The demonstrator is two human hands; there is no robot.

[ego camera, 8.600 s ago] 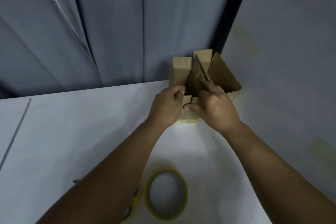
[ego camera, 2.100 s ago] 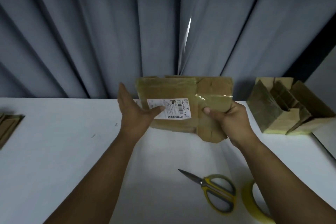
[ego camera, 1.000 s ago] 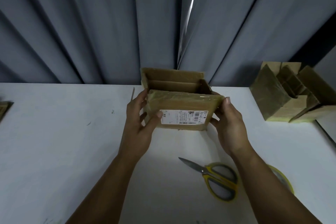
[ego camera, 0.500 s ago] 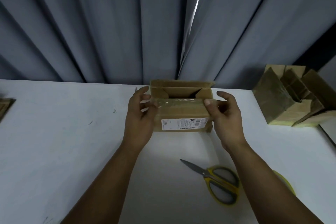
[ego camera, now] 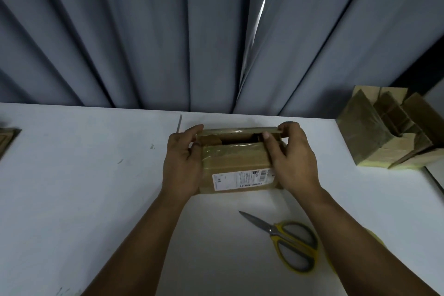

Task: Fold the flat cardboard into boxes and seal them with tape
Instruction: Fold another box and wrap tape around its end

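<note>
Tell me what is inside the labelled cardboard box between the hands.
Through the top gap of the cardboard box, only a folded-in end flap and darkness show. The long flaps, left hand and right hand hide the rest.

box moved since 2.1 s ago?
Yes, downward: the box earlier overlapped the far edge of the table and the curtain; now it lies wholly below that edge, on the tabletop.

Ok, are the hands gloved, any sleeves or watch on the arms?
No gloves: the left hand and right hand are bare. The left forearm and right forearm are uncovered to the frame's edge; no sleeve, watch, ring or band shows.
</note>
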